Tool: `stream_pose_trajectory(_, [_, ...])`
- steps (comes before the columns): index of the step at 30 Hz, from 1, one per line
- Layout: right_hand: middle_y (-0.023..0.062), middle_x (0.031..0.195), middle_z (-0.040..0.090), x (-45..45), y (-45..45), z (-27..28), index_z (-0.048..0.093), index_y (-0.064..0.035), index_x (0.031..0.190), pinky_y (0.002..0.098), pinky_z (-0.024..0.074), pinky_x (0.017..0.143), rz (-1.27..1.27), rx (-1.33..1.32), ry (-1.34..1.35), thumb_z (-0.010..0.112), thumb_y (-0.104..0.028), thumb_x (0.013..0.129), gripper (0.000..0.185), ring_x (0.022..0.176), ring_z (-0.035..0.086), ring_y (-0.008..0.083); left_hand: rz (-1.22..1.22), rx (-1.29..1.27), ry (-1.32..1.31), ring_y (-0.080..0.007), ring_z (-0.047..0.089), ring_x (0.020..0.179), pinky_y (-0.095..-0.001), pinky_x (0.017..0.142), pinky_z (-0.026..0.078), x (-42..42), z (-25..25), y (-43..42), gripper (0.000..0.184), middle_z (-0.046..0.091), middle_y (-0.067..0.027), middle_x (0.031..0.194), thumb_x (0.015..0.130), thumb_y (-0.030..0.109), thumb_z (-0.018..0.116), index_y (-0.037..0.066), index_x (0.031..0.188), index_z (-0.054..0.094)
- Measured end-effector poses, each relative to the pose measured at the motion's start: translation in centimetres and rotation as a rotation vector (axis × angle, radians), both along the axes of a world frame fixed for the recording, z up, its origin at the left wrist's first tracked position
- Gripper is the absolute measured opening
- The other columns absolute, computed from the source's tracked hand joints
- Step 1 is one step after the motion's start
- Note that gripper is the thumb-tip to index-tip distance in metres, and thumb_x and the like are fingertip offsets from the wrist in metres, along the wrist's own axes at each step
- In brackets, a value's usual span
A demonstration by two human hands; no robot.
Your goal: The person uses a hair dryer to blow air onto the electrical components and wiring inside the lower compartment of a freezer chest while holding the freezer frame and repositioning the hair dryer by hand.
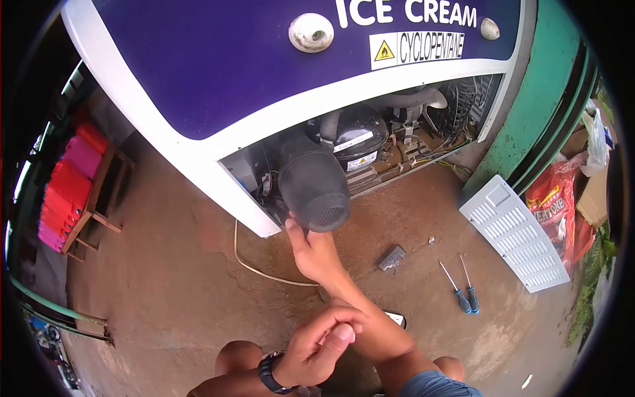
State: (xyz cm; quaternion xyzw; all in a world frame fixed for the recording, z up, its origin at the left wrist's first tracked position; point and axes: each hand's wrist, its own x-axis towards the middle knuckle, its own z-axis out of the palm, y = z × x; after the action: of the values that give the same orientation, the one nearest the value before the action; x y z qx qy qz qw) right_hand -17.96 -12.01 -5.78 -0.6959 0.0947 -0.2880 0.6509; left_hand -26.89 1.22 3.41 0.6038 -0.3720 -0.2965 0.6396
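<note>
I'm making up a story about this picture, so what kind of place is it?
Maybe a shop's porch or yard, used as a repair spot. An ice cream cabinet stands open low down, its machinery showing, and two screwdrivers lie on the bare floor.

White "ICE CREAM" lettering [409, 10] on the freezer's blue panel [225, 66]; near the panel's lower edge, a sticker [430, 47] with yellow flame triangle [384, 51] reads "CYCLOPENTANE". A red bag [550, 198] shows "TONE".
</note>
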Motion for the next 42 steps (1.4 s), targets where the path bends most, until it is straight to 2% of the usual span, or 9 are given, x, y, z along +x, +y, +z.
stream_pose_trajectory(2, [0.0226, 0.137, 0.065, 0.5, 0.6, -0.4, 0.059, 0.0021, 0.137, 0.0437, 0.0455, 0.108, -0.111, -0.115, -0.036, 0.057, -0.021, 0.108, 0.037, 0.127, 0.061, 0.0359, -0.209, -0.121, -0.507, -0.0205, 0.068, 0.073, -0.0334, 0.065, 0.054, 0.6, -0.6, -0.5, 0.016, 0.071, -0.0104, 0.089, 0.103, 0.010, 0.064, -0.002, 0.106, 0.073])
stream_pose_trajectory(5, [0.0221, 0.135, 0.066, 0.6, 1.2, -1.4, 0.061, 0.0028, 0.135, 0.0428, 0.0464, 0.107, -0.131, -0.133, -0.062, 0.057, -0.021, 0.108, 0.036, 0.125, 0.063, 0.0340, -0.216, -0.095, -0.599, -0.0230, 0.063, 0.067, -0.0356, 0.061, 0.052, 2.0, 0.0, 1.0, 0.007, 0.067, -0.0072, 0.086, 0.099, 0.009, 0.070, 0.004, 0.103, 0.071])
stream_pose_trajectory(10, [0.0216, 0.131, 0.067, 0.9, 1.4, -1.2, 0.061, 0.0036, 0.134, 0.0421, 0.0469, 0.107, -0.126, -0.091, -0.121, 0.059, -0.021, 0.108, 0.036, 0.123, 0.063, 0.0334, 0.094, 0.026, -0.529, -0.0166, 0.058, 0.062, -0.0324, 0.059, 0.049, 4.7, 0.0, 2.7, 0.011, 0.064, -0.0060, 0.080, 0.101, 0.012, 0.070, 0.001, 0.098, 0.071])
stream_pose_trajectory(17, [0.0221, 0.127, 0.069, 1.7, 2.5, -1.5, 0.064, 0.0044, 0.129, 0.0436, 0.0477, 0.104, -0.107, -0.072, -0.052, 0.059, -0.023, 0.108, 0.035, 0.120, 0.065, 0.0350, 0.662, -0.044, -0.070, -0.0122, 0.057, 0.109, -0.0285, 0.094, 0.044, 10.4, -4.3, 3.8, 0.032, 0.062, -0.0030, 0.117, 0.108, 0.025, 0.061, 0.005, 0.133, 0.060])
stream_pose_trajectory(26, [0.0233, 0.132, 0.067, 0.5, 3.3, -1.8, 0.065, 0.0020, 0.129, 0.0459, 0.0472, 0.103, -0.175, -0.074, -0.090, 0.058, -0.017, 0.109, 0.030, 0.121, 0.063, 0.0378, 0.702, 0.005, 0.083, -0.0206, 0.048, 0.135, -0.0352, 0.108, 0.038, 11.2, -5.0, 2.5, 0.059, 0.042, -0.0080, 0.155, 0.108, 0.023, 0.058, 0.011, 0.162, 0.037])
stream_pose_trajectory(27, [0.0240, 0.123, 0.069, 0.7, 3.4, -2.0, 0.068, 0.0007, 0.123, 0.0487, 0.0505, 0.097, -0.219, -0.120, -0.126, 0.061, -0.009, 0.098, 0.027, 0.113, 0.065, 0.0420, 0.689, 0.002, 0.078, -0.0217, 0.047, 0.138, -0.0353, 0.109, 0.038, 11.0, -4.9, 2.4, 0.062, 0.039, -0.0090, 0.159, 0.108, 0.022, 0.057, 0.011, 0.164, 0.033])
stream_pose_trajectory(28, [0.0248, 0.114, 0.071, 0.8, 3.4, -2.2, 0.071, -0.0006, 0.116, 0.0514, 0.0537, 0.090, -0.264, -0.166, -0.162, 0.063, 0.000, 0.088, 0.028, 0.105, 0.068, 0.0462, 0.688, 0.002, 0.079, -0.0217, 0.047, 0.138, -0.0353, 0.109, 0.038, 11.0, -4.9, 2.3, 0.062, 0.039, -0.0090, 0.159, 0.108, 0.022, 0.057, 0.011, 0.164, 0.033])
stream_pose_trajectory(35, [0.0256, 0.139, 0.056, -0.8, 4.9, -4.5, 0.060, 0.0004, 0.135, 0.0506, 0.0449, 0.108, -0.051, -0.284, -0.072, 0.069, -0.005, 0.090, 0.046, 0.132, 0.051, 0.0461, 0.642, -0.057, 0.103, -0.0241, 0.042, 0.147, -0.0404, 0.119, 0.037, 11.6, -6.3, 2.3, 0.065, 0.033, -0.0116, 0.165, 0.108, 0.014, 0.054, 0.012, 0.167, 0.026])
stream_pose_trajectory(42, [0.0297, 0.142, 0.041, -3.4, 5.4, -3.5, 0.052, 0.0020, 0.139, 0.0526, 0.0449, 0.108, 0.056, -0.239, 0.045, 0.070, -0.001, 0.085, 0.057, 0.129, 0.046, 0.0504, 0.655, -0.151, 0.221, -0.0249, 0.038, 0.149, -0.0391, 0.118, 0.042, 12.5, -7.4, 1.2, 0.064, 0.028, -0.0122, 0.167, 0.110, 0.007, 0.049, 0.012, 0.167, 0.021])
